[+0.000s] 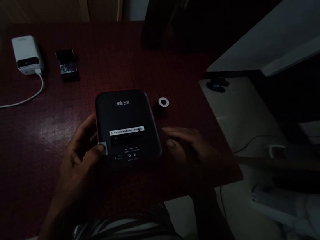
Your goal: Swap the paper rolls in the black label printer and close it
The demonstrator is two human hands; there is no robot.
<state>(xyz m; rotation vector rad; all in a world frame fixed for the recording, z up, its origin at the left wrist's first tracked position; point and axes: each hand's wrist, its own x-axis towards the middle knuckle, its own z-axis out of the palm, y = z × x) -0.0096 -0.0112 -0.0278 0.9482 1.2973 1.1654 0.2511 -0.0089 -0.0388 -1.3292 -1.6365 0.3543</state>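
Observation:
A black label printer (125, 116) with white lettering lies on the dark red table (50, 158) in front of me. It has a white warning strip above a slot, and small buttons and lights on its near part. My left hand (78, 146) grips its left side, with the thumb on a small pale square at the near left corner and the fingers along the edge. Beside the right edge, apart from the printer, my right hand (188, 145) hovers open and holds nothing. A small roll (163, 102) with a white end stands just past that edge.
Further back on the left are a white power bank (26, 55) with a white cable (18, 103) and a small open black case (67, 65). Dark slippers (217, 85) lie on the floor to the right. The room is dim.

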